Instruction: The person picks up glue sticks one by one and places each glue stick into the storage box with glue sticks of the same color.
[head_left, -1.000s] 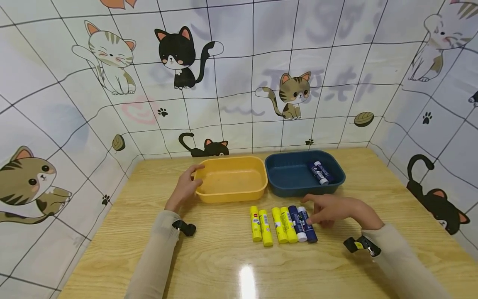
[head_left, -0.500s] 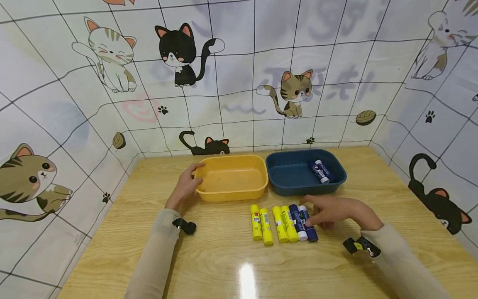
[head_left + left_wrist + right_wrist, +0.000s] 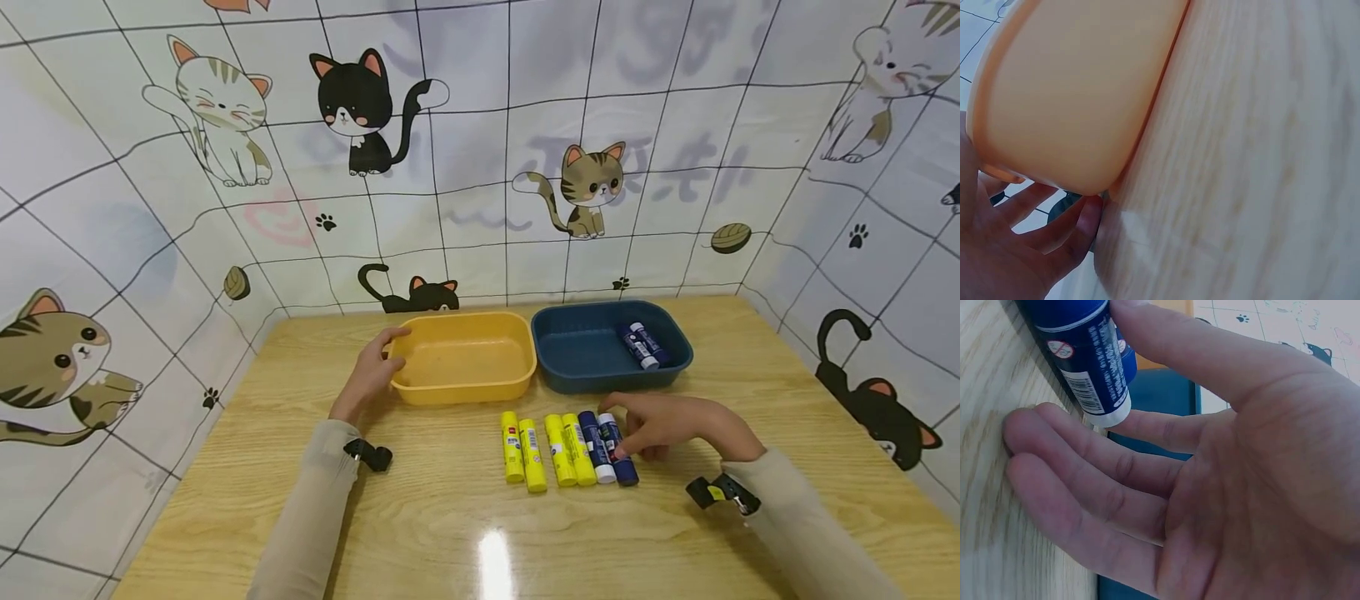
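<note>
My left hand (image 3: 370, 377) grips the left end of a yellow plastic basket (image 3: 465, 395), thumb at the inner rim and fingers outside. In the left wrist view those fingers curve below the basket's end. A row of glue sticks lies in front of the baskets: several yellow glue sticks (image 3: 579, 450), then two dark blue ones. My right hand (image 3: 660, 422) is over the rightmost blue glue stick (image 3: 628, 472). Its thumb touches the barrel and its index finger reaches the white end. The right wrist view shows that blue glue stick (image 3: 1094, 369) beside the thumb, the other fingers loosely bent.
A dark blue basket (image 3: 570, 383) stands against the yellow one's right side and contains two blue glue sticks (image 3: 643, 346). Behind the wooden table (image 3: 420, 517) and along both sides hangs a cat-print sheet (image 3: 480, 192).
My right hand has shifted very slightly left along the rightmost blue glue stick. The left hand keeps its grip, and the baskets and other glue sticks stay put.
</note>
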Demonstrator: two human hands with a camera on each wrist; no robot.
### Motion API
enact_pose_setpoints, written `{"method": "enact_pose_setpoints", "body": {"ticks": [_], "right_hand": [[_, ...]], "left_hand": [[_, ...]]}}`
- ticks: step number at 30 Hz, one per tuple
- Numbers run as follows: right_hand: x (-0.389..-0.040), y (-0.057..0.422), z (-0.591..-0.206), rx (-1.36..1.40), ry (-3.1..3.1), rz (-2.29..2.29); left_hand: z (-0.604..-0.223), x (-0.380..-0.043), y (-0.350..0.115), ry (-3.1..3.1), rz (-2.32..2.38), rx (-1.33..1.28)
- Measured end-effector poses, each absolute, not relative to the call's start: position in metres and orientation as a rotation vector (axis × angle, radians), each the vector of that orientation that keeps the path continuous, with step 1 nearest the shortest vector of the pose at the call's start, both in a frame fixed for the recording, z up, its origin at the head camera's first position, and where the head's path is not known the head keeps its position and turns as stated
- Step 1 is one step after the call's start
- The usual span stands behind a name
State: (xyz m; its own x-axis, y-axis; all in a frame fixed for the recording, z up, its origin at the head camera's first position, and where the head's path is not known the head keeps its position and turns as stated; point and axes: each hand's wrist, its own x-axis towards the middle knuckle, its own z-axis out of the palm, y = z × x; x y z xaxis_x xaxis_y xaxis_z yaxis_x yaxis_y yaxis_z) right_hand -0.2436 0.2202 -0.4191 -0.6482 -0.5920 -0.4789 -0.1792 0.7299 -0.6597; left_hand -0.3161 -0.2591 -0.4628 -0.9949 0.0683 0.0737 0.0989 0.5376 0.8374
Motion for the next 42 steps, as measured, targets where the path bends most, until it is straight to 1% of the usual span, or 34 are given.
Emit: {"method": "enact_pose_setpoints", "body": {"ticks": [13,42], "right_hand": [[-0.241,0.227,-0.413,-0.608,2.252,-0.751],[-0.237,0.227,-0.407,-0.464,2.235,-0.704]], "left_hand": [[-0.463,-0.316,-0.259,-2.726,-1.514,-0.151],[-0.466,-0.316,-0.26,-2.723,-1.528,-0.144]]}}
